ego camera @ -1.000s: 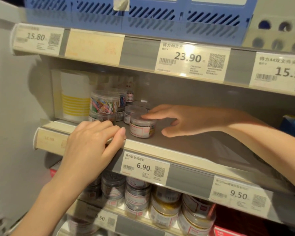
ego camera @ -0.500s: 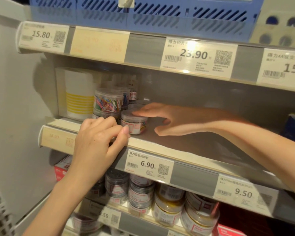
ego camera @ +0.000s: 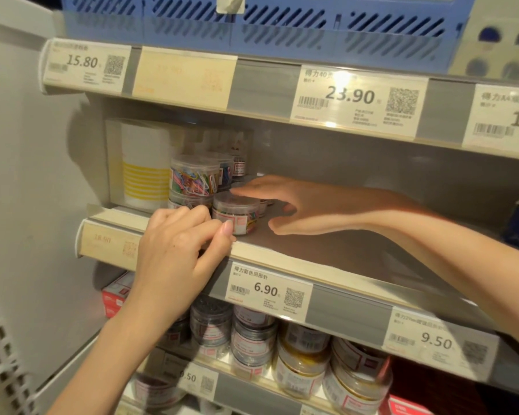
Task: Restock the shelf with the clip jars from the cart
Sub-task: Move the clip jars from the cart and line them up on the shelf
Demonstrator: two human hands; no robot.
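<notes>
Right hand (ego camera: 297, 208) reaches into the middle shelf (ego camera: 327, 253) from the right, fingers straight and spread, fingertips touching the top and right side of the front clip jar (ego camera: 235, 215); nothing gripped, looks like a flat-hand nudge toward the left. Left hand (ego camera: 177, 244) sits at the near shelf edge just left of that jar, fingers bent with the tips close to the jar's left side; can't tell if they actually touch it or just rest on the lip. It holds nothing as far as I can see

Front jar stands upright on the shelf, near edge, hard up against a stack of two coloured-clip jars (ego camera: 193, 182) to its left and slightly farther back. More jars sit behind, partly hidden by the right hand. A white box with yellow stripes (ego camera: 141, 172) is far left. To the right of the hand the shelf surface is bare. Price tag 6.90 (ego camera: 267, 290) is on the rail just below. Lower shelf (ego camera: 258, 381) holds other jars. Cart not in view

Step, as I judge it: placed jar is being squared up against the group. Next move calls for both hands to let go and back out without dragging the jar, then fetch another jar; fill rightward or stack
</notes>
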